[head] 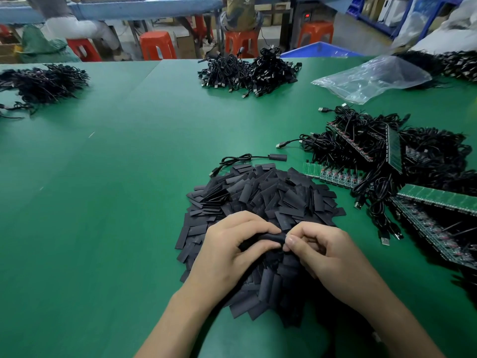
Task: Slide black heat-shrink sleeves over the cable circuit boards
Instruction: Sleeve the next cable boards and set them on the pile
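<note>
The left hand [232, 244] and right hand [322, 251] together pinch one sleeve [268, 239] over the sleeve pile [258, 197]; one sleeved cable [247, 158] lies beyond, and board strips [333, 175] lie to the right on the counter [103, 177].

Worktop [103, 177] — green mat, matt, smooth, few pale scuffs. Heat-shrink sleeves [258, 200] in heap: black plastic, flat, matt, dull sheen along creases. Single sleeve [271, 238] rounder, faintly glossy. Cables [343, 148]: black plastic jacket, slight shine. USB plugs [385, 241] — bright bare metal. Circuit boards [438, 198] in strips, green face, smooth, lacquered look. Plastic bag [371, 78] clear, thin, crinkled, glossy. Stools [157, 45] orange moulded plastic, shiny. Crate [320, 49] blue plastic, smooth.
</note>
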